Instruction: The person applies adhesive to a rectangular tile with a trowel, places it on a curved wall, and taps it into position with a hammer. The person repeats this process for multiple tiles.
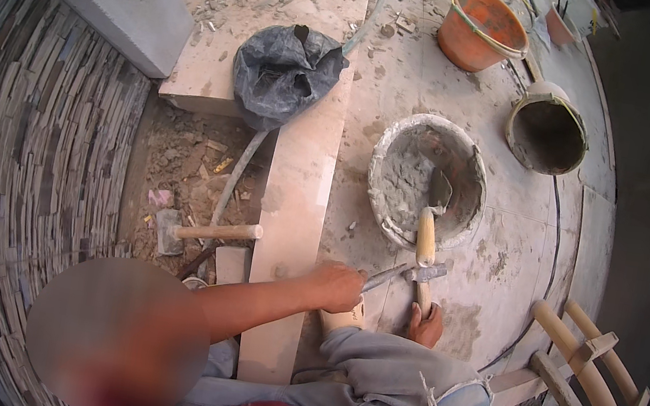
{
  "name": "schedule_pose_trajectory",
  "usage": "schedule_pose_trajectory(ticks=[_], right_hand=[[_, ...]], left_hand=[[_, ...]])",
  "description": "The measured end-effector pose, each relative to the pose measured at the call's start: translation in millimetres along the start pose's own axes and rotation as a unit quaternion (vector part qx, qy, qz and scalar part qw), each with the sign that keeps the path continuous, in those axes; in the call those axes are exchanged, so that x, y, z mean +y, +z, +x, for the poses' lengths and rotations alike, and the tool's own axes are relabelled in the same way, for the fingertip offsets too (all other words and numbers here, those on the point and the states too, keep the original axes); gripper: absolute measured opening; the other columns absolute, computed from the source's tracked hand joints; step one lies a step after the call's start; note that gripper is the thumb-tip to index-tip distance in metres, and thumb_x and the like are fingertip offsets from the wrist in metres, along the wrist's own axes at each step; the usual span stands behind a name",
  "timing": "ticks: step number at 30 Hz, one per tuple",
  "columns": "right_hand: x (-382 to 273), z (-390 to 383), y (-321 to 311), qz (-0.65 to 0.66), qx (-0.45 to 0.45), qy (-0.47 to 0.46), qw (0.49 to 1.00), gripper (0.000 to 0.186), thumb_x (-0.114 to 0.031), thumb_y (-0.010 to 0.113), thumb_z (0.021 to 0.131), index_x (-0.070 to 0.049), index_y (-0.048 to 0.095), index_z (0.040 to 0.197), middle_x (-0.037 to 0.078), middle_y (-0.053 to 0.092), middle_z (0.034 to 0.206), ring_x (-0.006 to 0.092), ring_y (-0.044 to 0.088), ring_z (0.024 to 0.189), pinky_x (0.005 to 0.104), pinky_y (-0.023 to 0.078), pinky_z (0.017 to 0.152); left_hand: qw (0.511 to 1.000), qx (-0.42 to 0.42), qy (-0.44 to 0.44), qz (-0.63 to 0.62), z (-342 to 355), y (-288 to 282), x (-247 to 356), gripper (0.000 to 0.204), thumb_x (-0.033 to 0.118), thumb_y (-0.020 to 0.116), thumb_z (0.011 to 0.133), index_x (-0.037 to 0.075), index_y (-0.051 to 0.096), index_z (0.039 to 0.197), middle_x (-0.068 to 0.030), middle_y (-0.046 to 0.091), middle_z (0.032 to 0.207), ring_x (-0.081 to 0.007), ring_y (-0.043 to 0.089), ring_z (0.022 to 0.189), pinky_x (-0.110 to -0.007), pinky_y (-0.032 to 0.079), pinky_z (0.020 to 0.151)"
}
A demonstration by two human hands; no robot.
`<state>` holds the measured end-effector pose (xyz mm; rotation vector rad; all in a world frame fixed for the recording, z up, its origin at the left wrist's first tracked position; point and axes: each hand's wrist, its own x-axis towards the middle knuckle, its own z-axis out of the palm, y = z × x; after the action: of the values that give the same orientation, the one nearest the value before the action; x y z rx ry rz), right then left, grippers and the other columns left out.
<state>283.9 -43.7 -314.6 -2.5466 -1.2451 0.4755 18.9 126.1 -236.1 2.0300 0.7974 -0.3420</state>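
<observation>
My left hand is closed around a slim grey metal bar, whose far end comes up to the hammer's head. It may be a chisel, but the fist hides its other end. Low by my knee, my right hand grips the wooden handle of a hammer, head pointing away from me. Just beyond that head is the wooden handle of a trowel, which leans over the near rim of a mortar-crusted bucket. The trowel's blade rests in wet grey mortar.
A mallet lies over rubble at left, near a stone-strip wall. A dark plastic bag sits on the pale ledge. An orange bucket and a tipped bucket stand farther off; a wooden frame is at right.
</observation>
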Motion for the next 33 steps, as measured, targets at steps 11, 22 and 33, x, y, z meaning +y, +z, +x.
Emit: schedule_pose_trajectory(ticks=[11,22,33], right_hand=[[13,5,-21,-0.145,-0.017,-0.078,0.986,0.038,-0.025,0.080,0.076,0.001,0.070,0.102,0.018,0.061,0.092,0.0342,0.060,0.088,0.0414,0.050,0.079],[-80,-10,-282,0.002,-0.027,0.003,1.000,0.047,-0.041,0.062,0.091,-0.006,0.066,0.123,0.019,0.057,0.125,0.0321,0.055,0.114,0.0426,0.045,0.097],[-295,-31,-305,-0.117,-0.434,-0.374,0.811,0.044,-0.031,0.056,0.100,0.007,0.063,0.121,0.021,0.068,0.115,0.0307,0.061,0.109,0.0400,0.047,0.096]], left_hand=[[0.991,0.098,-0.011,0.091,69,47,7,0.032,0.022,0.057,0.092,0.001,0.064,0.116,-0.0189,0.071,0.100,-0.0342,0.068,0.098,-0.046,0.053,0.085],[0.971,-0.030,-0.106,0.212,-89,-102,30,0.031,0.021,0.073,0.081,0.012,0.076,0.110,-0.0068,0.073,0.112,-0.0265,0.070,0.101,-0.051,0.057,0.075],[0.607,0.636,-0.171,-0.446,-489,54,21,0.042,0.029,0.067,0.096,0.001,0.061,0.126,-0.0077,0.069,0.103,-0.0117,0.065,0.094,-0.030,0.052,0.085]])
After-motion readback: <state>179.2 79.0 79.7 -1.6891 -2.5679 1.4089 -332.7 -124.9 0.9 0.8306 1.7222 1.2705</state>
